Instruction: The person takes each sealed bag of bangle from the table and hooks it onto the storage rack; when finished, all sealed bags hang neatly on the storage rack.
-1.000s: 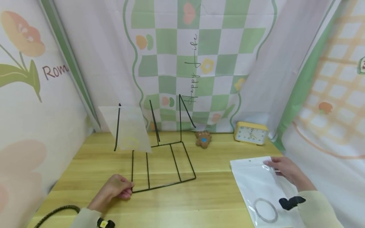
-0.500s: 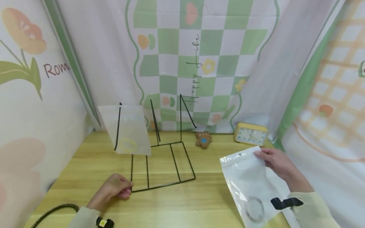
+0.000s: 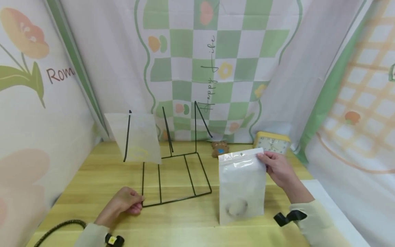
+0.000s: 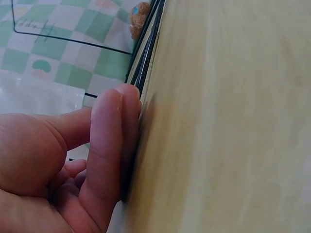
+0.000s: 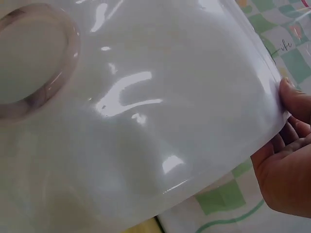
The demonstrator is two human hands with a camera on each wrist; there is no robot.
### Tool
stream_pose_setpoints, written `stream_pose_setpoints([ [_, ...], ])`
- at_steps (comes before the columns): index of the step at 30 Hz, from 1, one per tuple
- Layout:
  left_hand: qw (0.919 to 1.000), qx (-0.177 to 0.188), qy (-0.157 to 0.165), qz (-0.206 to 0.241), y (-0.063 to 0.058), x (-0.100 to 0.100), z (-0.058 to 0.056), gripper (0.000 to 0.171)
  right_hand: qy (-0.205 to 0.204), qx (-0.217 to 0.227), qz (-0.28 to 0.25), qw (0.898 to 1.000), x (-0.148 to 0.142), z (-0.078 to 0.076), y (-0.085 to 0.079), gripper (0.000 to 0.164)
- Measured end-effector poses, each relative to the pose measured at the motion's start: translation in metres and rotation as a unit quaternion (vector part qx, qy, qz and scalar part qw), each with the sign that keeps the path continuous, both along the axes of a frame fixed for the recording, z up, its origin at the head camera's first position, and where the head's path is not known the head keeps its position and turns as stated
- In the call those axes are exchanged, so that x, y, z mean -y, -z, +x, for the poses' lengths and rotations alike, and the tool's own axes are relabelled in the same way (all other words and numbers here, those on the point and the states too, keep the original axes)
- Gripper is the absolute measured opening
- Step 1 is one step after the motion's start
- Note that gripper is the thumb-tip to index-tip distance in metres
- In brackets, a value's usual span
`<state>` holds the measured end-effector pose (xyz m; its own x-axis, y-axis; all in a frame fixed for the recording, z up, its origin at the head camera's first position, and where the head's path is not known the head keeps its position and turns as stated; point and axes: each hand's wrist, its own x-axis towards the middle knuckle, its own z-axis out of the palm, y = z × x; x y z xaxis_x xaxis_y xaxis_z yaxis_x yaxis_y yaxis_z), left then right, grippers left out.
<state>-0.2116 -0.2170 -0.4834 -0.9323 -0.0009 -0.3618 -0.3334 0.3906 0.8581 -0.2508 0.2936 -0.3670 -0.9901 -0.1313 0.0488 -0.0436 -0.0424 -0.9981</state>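
Observation:
A black wire display rack [image 3: 160, 203] stands on the wooden table, its prongs rising at the back. My left hand [image 3: 126, 201] pinches its front left corner between thumb and fingers, seen close in the left wrist view. From the left prong hangs a translucent bag [image 3: 140, 135] with a faint yellowish ring inside. My right hand [image 3: 279, 168] holds a white zip bag [image 3: 242, 178] by its upper right corner, to the right of the rack. Inside that bag shows a round bangle [image 5: 73, 41], brownish and partly see-through. The middle and right prongs carry no bag.
A brown bear figure [image 3: 220, 150] sits behind the rack on the right. The yellow alarm clock [image 3: 271, 141] at the back right is partly covered by the held bag. Another white packet [image 3: 327, 199] lies under my right forearm. A dark braided cord [image 3: 64, 223] curves at the front left.
My right hand has lifted the zip bag off the right side of the table and carried it left, now upright near the rack. My left hand stays at the rack's corner.

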Motion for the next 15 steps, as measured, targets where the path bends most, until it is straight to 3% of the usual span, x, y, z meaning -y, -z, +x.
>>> stream_pose_setpoints([
  [6, 1.0, -0.001, 0.001, -0.009, 0.0, 0.0, 0.0, 0.015, -0.022, -0.014, -0.009, 1.0, 0.024, 0.005, -0.009, 0.017],
  [15, 1.0, -0.001, 0.007, -0.002, -0.001, 0.0, -0.001, 0.015, -0.022, -0.049, -0.023, 0.998, 0.052, 0.009, -0.023, 0.02],
])
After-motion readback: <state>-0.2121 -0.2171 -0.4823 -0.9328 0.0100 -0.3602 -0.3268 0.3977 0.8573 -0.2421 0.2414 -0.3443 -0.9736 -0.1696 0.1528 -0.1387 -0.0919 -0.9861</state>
